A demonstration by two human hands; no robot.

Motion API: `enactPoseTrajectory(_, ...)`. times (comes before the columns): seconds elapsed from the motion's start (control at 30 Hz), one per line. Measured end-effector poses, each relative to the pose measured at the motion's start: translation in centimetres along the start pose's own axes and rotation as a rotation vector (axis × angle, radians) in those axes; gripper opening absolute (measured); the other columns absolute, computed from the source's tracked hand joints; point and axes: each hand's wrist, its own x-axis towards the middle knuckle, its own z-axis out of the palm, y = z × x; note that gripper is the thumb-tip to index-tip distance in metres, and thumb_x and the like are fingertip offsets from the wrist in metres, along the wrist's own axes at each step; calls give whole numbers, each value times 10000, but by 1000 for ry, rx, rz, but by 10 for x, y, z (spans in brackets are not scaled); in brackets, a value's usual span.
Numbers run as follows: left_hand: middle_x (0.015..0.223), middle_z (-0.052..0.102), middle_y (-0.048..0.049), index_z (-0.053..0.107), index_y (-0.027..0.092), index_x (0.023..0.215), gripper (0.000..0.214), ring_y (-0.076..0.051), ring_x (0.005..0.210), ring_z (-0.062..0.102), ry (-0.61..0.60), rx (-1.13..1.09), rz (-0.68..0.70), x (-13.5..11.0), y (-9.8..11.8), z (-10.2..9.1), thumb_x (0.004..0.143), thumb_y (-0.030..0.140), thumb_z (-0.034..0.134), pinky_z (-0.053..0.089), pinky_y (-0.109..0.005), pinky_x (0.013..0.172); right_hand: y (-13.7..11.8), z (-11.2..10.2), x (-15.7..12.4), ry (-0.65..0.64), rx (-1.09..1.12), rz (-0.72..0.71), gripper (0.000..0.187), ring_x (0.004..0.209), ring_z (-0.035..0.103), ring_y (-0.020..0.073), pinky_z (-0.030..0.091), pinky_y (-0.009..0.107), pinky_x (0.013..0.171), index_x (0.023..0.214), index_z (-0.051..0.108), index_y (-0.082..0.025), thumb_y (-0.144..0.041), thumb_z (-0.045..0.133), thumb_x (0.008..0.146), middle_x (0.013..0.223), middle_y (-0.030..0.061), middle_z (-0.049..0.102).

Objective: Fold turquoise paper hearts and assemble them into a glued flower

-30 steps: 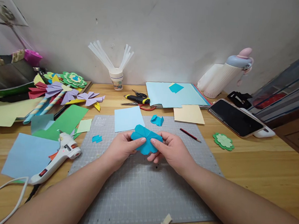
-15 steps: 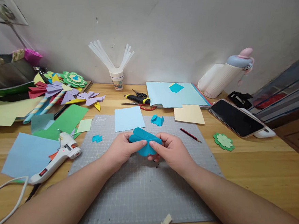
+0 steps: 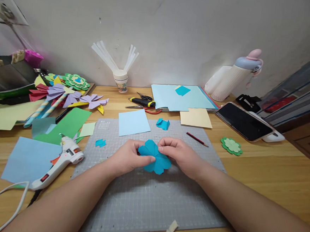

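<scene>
A blue paper flower (image 3: 155, 161) with rounded petals and crease lines is held above the grey cutting mat (image 3: 148, 207). My left hand (image 3: 132, 157) grips its left side, thumb lying across the face and fingers behind. At the upper right edge, my right hand (image 3: 177, 151) pinches a petal between thumb and fingertips. Beyond the hands lie a blue paper scrap (image 3: 163, 124) and a pale blue paper square (image 3: 133, 122). A smaller blue scrap (image 3: 100, 143) rests to the left, and a dark red pencil (image 3: 197, 139) to the right.
A white glue gun (image 3: 61, 164) with its cord lies at left beside green paper (image 3: 66, 124). Scissors and black-yellow pliers (image 3: 142, 102) sit behind the mat. A paper cup (image 3: 120, 81) holds white sticks. A phone (image 3: 245, 121) and green paper flower (image 3: 232, 145) are at right.
The blue flower has been opened out flatter and turned, so more petals show. My right hand has moved from the front middle to the upper right petal.
</scene>
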Motion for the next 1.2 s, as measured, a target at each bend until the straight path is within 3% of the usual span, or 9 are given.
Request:
enactPoseTrajectory(0.13,725,713,-27,713,173,756,144,-150,632,611,-63,8,14,-1,0,-2,711,310,724,471,-249,622,-1,-4,1,-148,140,148,170,470,400,73,286,196,453,690,509,-177,-306,620,702,548,-59,463)
enactPoseTrajectory(0.27,742,708,-35,717,171,771,169,-158,652,611,-117,11,14,-2,-1,-5,711,327,731,480,-260,640,-3,-8,2,-224,140,194,181,484,436,78,303,197,467,709,540,-164,-312,645,693,565,-44,501)
enactPoseTrajectory(0.43,700,687,-33,703,158,744,176,-147,622,586,-129,6,5,-3,-2,-8,706,326,739,465,-255,620,1,-13,5,-308,6,101,200,493,411,53,303,190,483,777,593,-142,-303,688,707,636,-41,542)
enactPoseTrajectory(0.67,705,695,-36,682,159,759,209,-152,624,611,-74,-29,5,-2,-4,-8,717,359,728,473,-248,598,3,-13,7,-277,-103,30,183,507,418,62,323,198,502,770,597,-158,-315,679,728,635,-43,541)
enactPoseTrajectory(0.83,847,740,-62,716,164,864,210,-177,722,656,-106,-35,-5,-2,-1,-5,733,327,712,503,-272,688,-2,-11,4,-158,-43,-12,286,475,408,67,294,196,462,771,566,-166,-447,620,778,571,-53,496)
enactPoseTrajectory(1.0,771,733,-36,708,171,802,153,-158,662,644,-105,-37,-9,-2,1,-4,712,294,727,492,-249,642,2,-10,4,-203,-35,-28,298,445,347,56,270,197,457,745,557,-161,-442,652,771,509,-79,438)
enactPoseTrajectory(1.2,777,734,-68,717,150,822,212,-182,663,645,-110,-52,-29,-3,1,-4,689,314,743,495,-277,636,6,-13,6,-232,35,21,297,448,367,53,272,190,445,710,545,-157,-425,661,757,541,-64,465)
